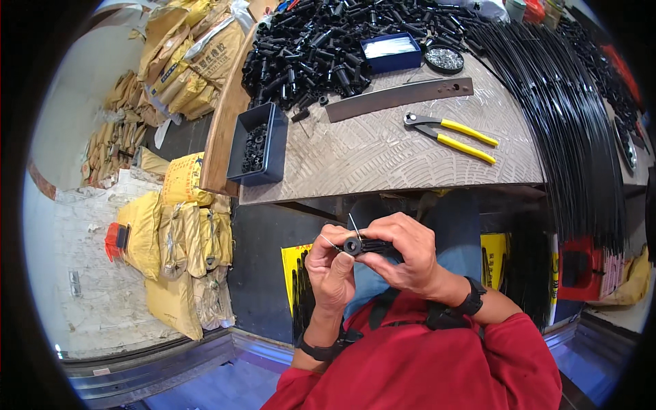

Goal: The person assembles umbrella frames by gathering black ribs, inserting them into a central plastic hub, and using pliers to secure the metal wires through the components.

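Observation:
Above my lap, in front of the table edge, both hands come together on one black tubular part (352,246). Its round end with a hole faces up between them, and a ribbed body runs to the right. My right hand (412,254) is closed around that ribbed body. The thumb and fingers of my left hand (331,275) pinch beside the round end. A thin metal wire (352,222) sticks up from the part, and another thin wire end shows by my left fingertips. How the wire runs through the part is hidden by my fingers.
On the table (383,154) are yellow-handled pliers (454,137), a flat metal bar (400,99), a bin of small black rings (256,147), a blue box of thin pins (391,51) and a heap of black parts (307,58). Long black rods (560,123) hang over the right edge.

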Demonstrator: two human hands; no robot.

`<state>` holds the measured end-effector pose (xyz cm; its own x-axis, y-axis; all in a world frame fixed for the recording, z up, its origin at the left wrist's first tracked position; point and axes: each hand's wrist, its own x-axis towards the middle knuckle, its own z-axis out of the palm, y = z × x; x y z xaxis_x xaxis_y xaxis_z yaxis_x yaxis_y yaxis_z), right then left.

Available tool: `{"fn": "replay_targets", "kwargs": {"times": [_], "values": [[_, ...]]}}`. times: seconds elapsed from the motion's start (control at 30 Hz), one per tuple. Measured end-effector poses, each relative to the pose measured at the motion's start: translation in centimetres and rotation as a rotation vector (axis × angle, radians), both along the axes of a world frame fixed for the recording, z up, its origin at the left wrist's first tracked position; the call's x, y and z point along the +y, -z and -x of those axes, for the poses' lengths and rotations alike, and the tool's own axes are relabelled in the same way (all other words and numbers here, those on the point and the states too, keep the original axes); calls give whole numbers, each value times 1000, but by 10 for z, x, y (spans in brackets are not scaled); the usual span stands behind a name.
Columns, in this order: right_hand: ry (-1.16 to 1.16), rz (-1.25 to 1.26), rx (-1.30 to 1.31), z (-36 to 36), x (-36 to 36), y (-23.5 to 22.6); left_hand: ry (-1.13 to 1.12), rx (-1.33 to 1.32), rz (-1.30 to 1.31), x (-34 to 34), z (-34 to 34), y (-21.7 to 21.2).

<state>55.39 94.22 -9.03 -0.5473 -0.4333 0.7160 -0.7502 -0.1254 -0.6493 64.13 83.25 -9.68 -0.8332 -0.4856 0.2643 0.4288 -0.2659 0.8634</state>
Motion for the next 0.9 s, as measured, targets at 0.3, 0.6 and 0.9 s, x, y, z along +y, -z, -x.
{"fn": "replay_targets", "kwargs": {"times": [0.3,0.6,0.9], "values": [[90,-8,18,-6,-1,0,10,-44,-15,-1,5,-2],[-169,-160,-438,11,-8,3,-256,-301,65,10,11,-4],[-57,56,81,-3,-3,21,-66,-194,417,-9,-18,-19]]}}
